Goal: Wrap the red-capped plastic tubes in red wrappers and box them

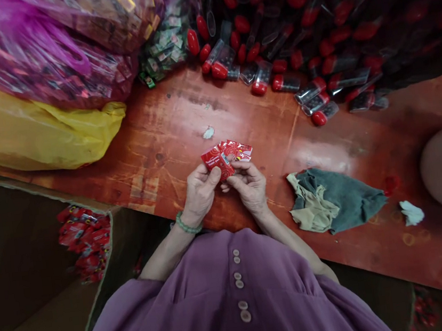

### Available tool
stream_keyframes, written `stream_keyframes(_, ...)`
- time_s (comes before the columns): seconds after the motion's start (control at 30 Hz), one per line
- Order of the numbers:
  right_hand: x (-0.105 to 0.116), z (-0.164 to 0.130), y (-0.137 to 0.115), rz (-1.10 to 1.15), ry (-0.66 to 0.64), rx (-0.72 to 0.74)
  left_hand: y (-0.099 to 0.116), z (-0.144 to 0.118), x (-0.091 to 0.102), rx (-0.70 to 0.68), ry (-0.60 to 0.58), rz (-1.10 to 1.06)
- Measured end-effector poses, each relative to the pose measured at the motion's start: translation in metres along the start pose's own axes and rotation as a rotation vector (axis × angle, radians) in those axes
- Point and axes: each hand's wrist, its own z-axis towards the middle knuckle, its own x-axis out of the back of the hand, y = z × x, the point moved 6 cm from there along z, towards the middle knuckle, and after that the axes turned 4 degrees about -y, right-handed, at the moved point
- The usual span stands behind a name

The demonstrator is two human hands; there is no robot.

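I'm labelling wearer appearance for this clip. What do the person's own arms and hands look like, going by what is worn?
Both forearms are bare. The left hand has a pale green beaded bracelet at the wrist; the right hand shows no jewellery. A purple garment with small round buttons covers the lap.

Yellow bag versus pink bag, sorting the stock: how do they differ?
The yellow bag is opaque, so its contents are hidden; the pink bag is see-through and shows small packets inside. The yellow bag lies at the table edge; the pink bag rests partly on top of it. Both are full plastic bags, left of the hands.
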Motion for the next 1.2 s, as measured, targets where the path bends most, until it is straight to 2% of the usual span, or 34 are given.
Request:
stream_keyframes(0.17,0.003,-0.001,-0.003,0.009,0.014,0.047,-0.004,-0.007,-0.003,-0.012,0.047,0.053)
stream_keyframes(0.43,0.009,-0.003,-0.01,-0.011,0.068,0.157,-0.006,-0.014,-0.008,-0.045,0.022,0.165)
stream_keyframes(0.6,0.01,-0.005,-0.004,-0.036,0.094,0.095,0.001,-0.017,-0.01,-0.077,0.058,0.211)
stream_keyframes(0.77,0.007,-0.007,-0.003,-0.021,0.113,0.07,-0.002,-0.022,-0.009,-0.044,0.05,0.205)
stream_keyframes(1.0,0.002,-0.005,-0.005,0.052,0.032,0.066,-0.006,-0.021,-0.008,-0.042,0.051,0.216)
stream_keyframes(1.1,-0.009,-0.004,-0.004,0.051,-0.113,0.026,0.009,-0.024,-0.001,-0.093,0.043,0.272)
stream_keyframes(1.2,-0.018,-0.008,-0.007,-0.058,-0.238,-0.008,0.052,-0.054,0.024,-0.18,0.127,0.424)
